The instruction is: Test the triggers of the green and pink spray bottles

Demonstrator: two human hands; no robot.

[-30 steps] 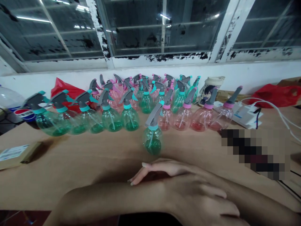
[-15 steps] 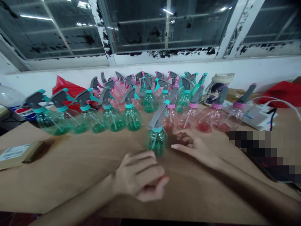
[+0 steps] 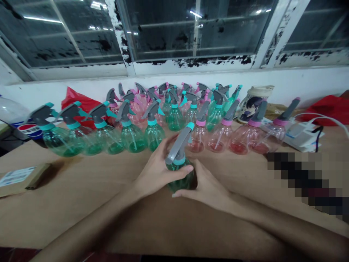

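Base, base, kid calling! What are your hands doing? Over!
Left hand and right hand wrapped around clear green plastic spray bottle. Gray trigger head up. Rows of green and pink spray bottles just ahead.

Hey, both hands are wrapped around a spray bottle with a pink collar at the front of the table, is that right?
Not quite: the collar is teal, not pink. The head view shows the left hand and right hand wrapped around a spray bottle with a teal collar at the front of the table.
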